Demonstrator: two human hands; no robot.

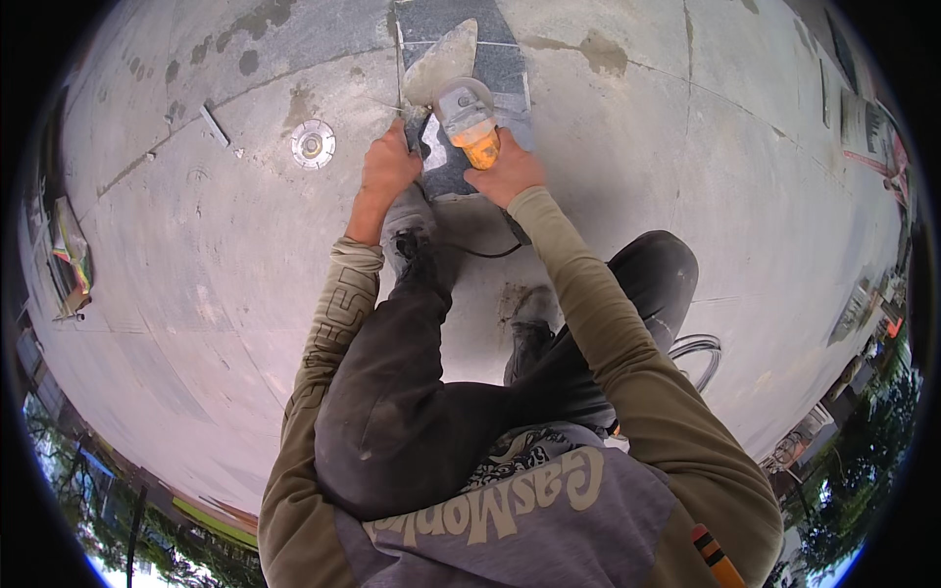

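Note:
My right hand (510,174) is wrapped around the yellow body of an angle grinder (467,110), whose grey head points away from me. The grinder is over a dark grey stone slab (502,71) that lies on the concrete floor. A pale, dusty pointed patch (443,61) spreads across the slab beyond the grinder head; whether it is dust or a solid piece I cannot tell. Left of the grinder, my left hand (390,165) is closed at the slab's left edge, by a dark narrow part I cannot make out. My left shoe is right behind that hand.
A round cutting disc (313,145) lies on the floor to the left, with a short metal strip (214,127) farther out. The grinder's black cord (490,255) runs between my feet. A cable coil (698,355) rests right of my knee. Torn packaging (73,250) lies far left.

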